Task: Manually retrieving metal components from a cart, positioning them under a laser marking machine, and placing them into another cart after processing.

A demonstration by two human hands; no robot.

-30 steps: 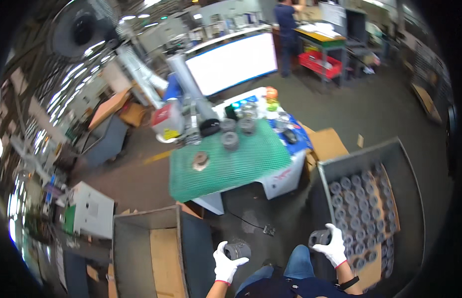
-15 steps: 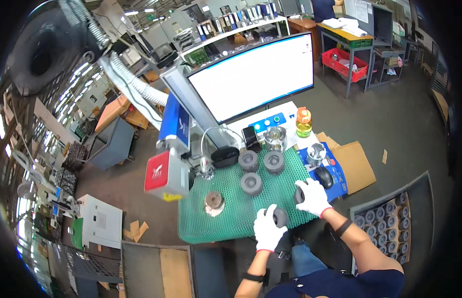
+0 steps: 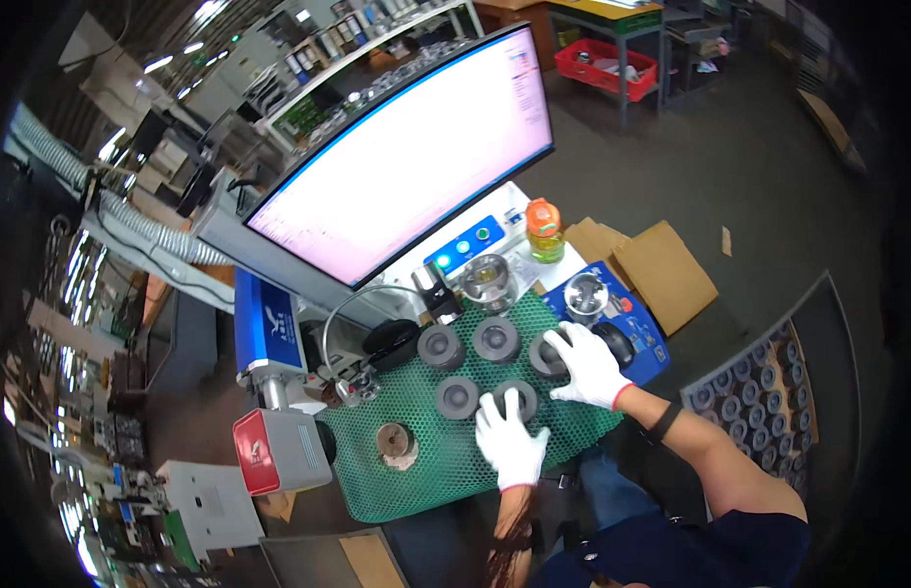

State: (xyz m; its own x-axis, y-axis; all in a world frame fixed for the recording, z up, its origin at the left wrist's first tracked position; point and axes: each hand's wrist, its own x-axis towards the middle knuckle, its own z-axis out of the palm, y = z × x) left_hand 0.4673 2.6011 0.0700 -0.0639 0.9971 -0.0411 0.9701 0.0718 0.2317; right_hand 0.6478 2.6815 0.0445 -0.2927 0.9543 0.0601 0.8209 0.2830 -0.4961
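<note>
My left hand (image 3: 511, 449), in a white glove, rests its outstretched fingertips on a dark grey round part (image 3: 525, 400) with a central recess, set on the green mesh mat (image 3: 441, 465). The thumb stands apart from the part. Farther right, my gloved right hand (image 3: 590, 369) has its fingers and thumb around another dark round part (image 3: 543, 361), which it partly hides. Three similar round parts, including one at the back (image 3: 496, 339), sit close by on the mat. A brownish round piece (image 3: 393, 440) lies on a pale patch at the left.
A red-and-white machine head (image 3: 279, 451) overhangs the mat's left side. Behind stand a large monitor (image 3: 416, 157), a glass bowl (image 3: 489, 282) and an orange-capped bottle (image 3: 544, 232). A computer mouse (image 3: 613, 343) lies beside my right hand. A bin of round parts (image 3: 754, 412) stands at right.
Both hands have moved farther over the mat with their round parts, my left hand's now standing beside the others. My left thumb has come away from its part. The view has shifted.
</note>
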